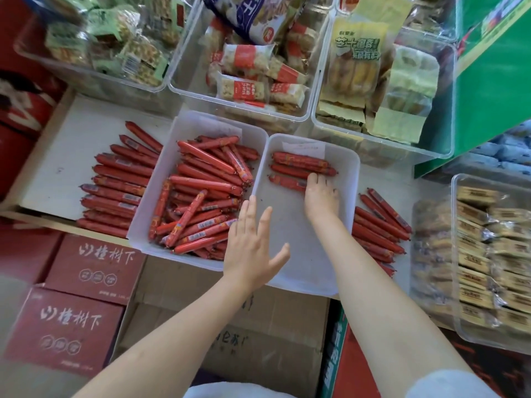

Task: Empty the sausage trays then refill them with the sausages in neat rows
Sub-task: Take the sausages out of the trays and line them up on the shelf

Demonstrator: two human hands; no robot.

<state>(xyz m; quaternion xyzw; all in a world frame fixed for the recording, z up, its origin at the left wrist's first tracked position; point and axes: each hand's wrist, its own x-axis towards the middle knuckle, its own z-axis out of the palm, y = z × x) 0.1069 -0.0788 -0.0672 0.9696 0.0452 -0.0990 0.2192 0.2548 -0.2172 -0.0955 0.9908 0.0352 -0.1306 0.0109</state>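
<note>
While the left hand (253, 239) hovers (fingers spread), the right hand (320, 196) touches sausages (298, 165).

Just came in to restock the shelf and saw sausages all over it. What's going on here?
A person is refilling two white trays with red sausages. The right hand rests its fingers on the start of a neat row at the far end of the right tray, which is otherwise bare. The left hand hovers open by the left tray, which is full of a jumbled heap. More sausages lie on the shelf to the left and right of the trays.
</note>
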